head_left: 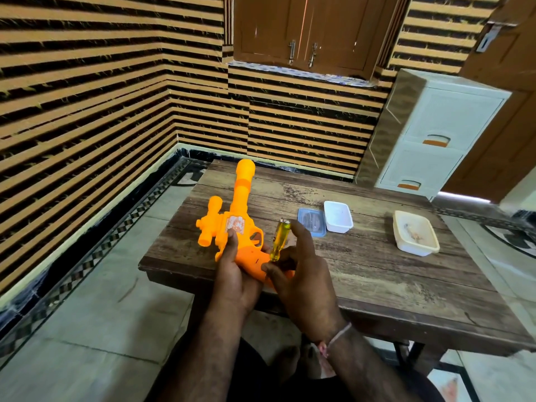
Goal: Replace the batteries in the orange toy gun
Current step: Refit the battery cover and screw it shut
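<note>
1. Striped orange and black walls (87, 117) go around a wooden desk (377, 280), and a white drawer box (429, 134) stands behind it.
2. On the near left part of the desk is the orange toy gun (232, 224), with its barrel pointing away.
3. The left hand (235, 274) holds the gun, its fingers curled round the body.
4. The right hand (304, 282) holds a yellow screwdriver (280, 240); its fingers pinch the handle, and the tip points down at the gun's grip.
5. Near the right hand sit a blue lid (311, 221) and a small white tub (338, 216), touching each other.
6. A bigger cream tub (414, 236) sits well apart on the right.
</note>
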### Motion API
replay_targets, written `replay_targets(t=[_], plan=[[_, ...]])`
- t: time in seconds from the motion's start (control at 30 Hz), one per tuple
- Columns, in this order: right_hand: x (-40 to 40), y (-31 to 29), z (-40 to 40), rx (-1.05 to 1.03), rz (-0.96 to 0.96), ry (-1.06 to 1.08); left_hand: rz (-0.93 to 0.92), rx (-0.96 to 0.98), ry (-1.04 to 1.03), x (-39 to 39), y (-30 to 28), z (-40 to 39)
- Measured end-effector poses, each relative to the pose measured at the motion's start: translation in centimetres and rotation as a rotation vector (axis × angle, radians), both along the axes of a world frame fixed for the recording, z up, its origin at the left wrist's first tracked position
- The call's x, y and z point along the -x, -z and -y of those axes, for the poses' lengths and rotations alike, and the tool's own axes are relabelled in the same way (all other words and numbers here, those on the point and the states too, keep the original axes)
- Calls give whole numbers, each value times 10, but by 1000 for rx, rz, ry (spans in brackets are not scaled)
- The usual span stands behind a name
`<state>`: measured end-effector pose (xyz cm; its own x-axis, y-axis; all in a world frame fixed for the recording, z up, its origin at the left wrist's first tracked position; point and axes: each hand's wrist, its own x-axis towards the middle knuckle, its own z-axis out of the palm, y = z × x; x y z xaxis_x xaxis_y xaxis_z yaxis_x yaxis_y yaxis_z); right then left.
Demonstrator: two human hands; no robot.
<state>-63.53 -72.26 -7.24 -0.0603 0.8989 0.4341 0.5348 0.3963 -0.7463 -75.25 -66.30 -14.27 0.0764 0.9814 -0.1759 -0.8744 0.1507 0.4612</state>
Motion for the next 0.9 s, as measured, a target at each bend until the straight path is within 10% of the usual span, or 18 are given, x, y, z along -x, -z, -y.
replay_targets(t=[0.9], plan=[[-2, -9, -4, -31, -115, -36, -9, 71, -7, -1, -27, 14]])
